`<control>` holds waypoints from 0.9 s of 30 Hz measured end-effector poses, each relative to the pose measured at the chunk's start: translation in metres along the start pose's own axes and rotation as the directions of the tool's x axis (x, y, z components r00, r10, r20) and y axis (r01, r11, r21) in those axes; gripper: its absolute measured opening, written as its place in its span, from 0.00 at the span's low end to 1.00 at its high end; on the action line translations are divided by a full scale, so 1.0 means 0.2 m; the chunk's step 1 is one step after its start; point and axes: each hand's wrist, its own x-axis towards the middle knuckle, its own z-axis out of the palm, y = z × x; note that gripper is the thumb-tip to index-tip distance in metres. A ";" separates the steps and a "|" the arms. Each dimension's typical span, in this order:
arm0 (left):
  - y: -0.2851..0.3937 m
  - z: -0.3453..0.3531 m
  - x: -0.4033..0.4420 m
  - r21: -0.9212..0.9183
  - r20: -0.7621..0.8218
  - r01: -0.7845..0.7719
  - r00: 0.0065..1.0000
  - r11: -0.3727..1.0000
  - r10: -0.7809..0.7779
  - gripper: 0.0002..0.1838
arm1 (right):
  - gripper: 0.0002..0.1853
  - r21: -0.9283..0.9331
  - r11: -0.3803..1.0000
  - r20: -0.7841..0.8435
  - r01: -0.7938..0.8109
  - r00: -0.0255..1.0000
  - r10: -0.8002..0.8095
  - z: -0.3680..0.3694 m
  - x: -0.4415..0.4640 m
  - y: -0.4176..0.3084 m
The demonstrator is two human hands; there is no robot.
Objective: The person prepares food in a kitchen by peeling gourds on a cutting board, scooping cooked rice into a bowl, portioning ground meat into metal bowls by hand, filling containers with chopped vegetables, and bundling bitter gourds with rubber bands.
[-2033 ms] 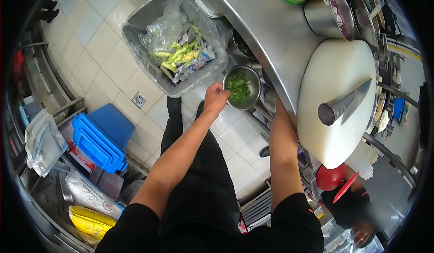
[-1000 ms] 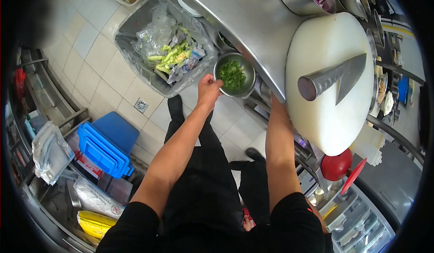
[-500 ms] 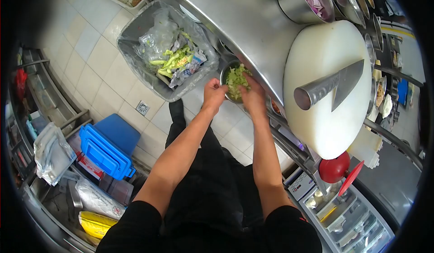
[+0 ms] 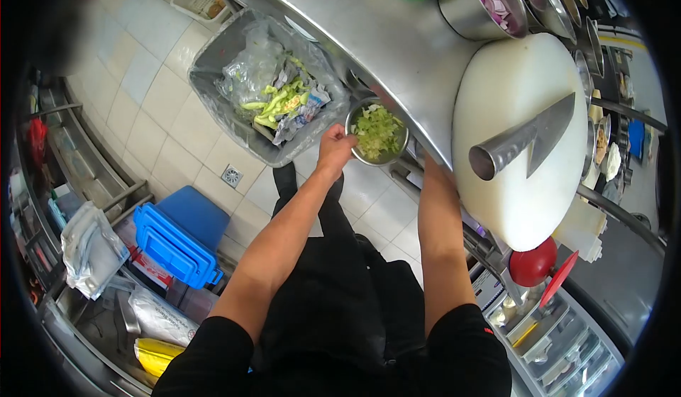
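Note:
My left hand (image 4: 335, 149) pinches the rim of a round metal bowl (image 4: 384, 161), thumb over the edge. Chopped pale-green vegetable (image 4: 378, 130) fills much of the bowl, which is held just off the counter's front edge. My right forearm (image 4: 441, 227) reaches in under the counter, and the hand itself is hidden there. On the steel counter (image 4: 383, 39) above it lies a thick white cutting board (image 4: 489, 124), with a knife (image 4: 528, 138) resting on top.
A lined grey bin (image 4: 206, 78) holding green trimmings, paper and plastic stands left of the bowl. A steel pot of cut purple onion (image 4: 489, 3) sits at the counter's back. On the left is a blue lidded container (image 4: 181, 237). A red ball-shaped object (image 4: 532, 264) hangs below the board.
My right hand has left the chopped vegetable and moved right, under the counter. The left hand stays on the bowl's rim, and more of the bowl now shows.

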 end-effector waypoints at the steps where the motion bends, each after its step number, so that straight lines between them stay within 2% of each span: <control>1: 0.00 -0.01 0.00 -0.014 -0.001 0.009 1.000 1.000 -0.009 0.07 | 0.13 0.033 0.999 0.009 -0.010 1.000 0.010 -0.04 -0.03 0.01; 4: 0.02 -0.01 0.00 0.002 -0.011 0.025 1.000 1.000 -0.025 0.07 | 0.12 0.212 0.976 0.075 -0.049 0.997 0.033 -0.20 -0.16 -0.04; 8: 0.05 -0.02 -0.06 0.062 0.023 0.032 0.999 0.998 -0.033 0.07 | 0.11 0.448 0.894 0.136 0.005 0.988 -0.074 -0.22 -0.47 -0.32; 11: 0.07 -0.09 -0.18 0.095 0.083 0.006 0.996 0.995 -0.014 0.07 | 0.14 0.607 0.733 -0.288 0.307 0.945 -0.157 -0.37 -0.67 -0.36; 14: 0.20 -0.13 -0.44 0.053 0.106 0.070 0.992 0.996 -0.075 0.07 | 0.17 0.658 0.724 -0.267 0.207 0.963 -0.033 -0.60 -0.84 -0.39; 15: 0.21 -0.16 -0.49 0.046 0.131 0.097 0.986 0.994 -0.102 0.07 | 0.14 0.637 0.726 -0.258 0.260 0.959 -0.117 -0.68 -0.88 -0.42; 18: 0.33 -0.17 -0.75 0.067 0.169 0.133 0.975 0.989 -0.142 0.08 | 0.09 0.665 0.733 -0.156 0.144 0.986 -0.052 -0.94 -1.01 -0.55; 19: 0.35 -0.19 -0.80 0.072 0.200 0.156 0.965 0.985 -0.167 0.08 | 0.06 0.694 0.707 -0.178 0.131 0.984 -0.008 -1.04 -1.04 -0.57; 22: 0.43 -0.20 -0.96 0.099 0.221 0.173 0.956 0.980 -0.191 0.07 | 0.06 0.829 0.535 -0.177 0.162 0.984 -0.023 -1.12 -1.12 -0.48; 23: 0.45 -0.17 -1.01 0.090 0.215 0.169 0.959 0.982 -0.185 0.08 | 0.05 0.871 0.481 -0.103 0.094 0.995 -0.008 -1.15 -1.15 -0.48; 26: 0.53 -0.13 -1.12 0.262 0.268 0.117 0.945 0.958 -0.189 0.09 | 0.08 0.511 0.768 -0.327 0.386 0.914 -0.241 -1.26 -1.25 -0.53; 27: 0.58 -0.10 -1.17 0.313 0.285 0.086 0.941 0.946 -0.180 0.10 | 0.11 0.541 0.763 -0.320 0.353 0.926 -0.202 -1.37 -1.29 -0.56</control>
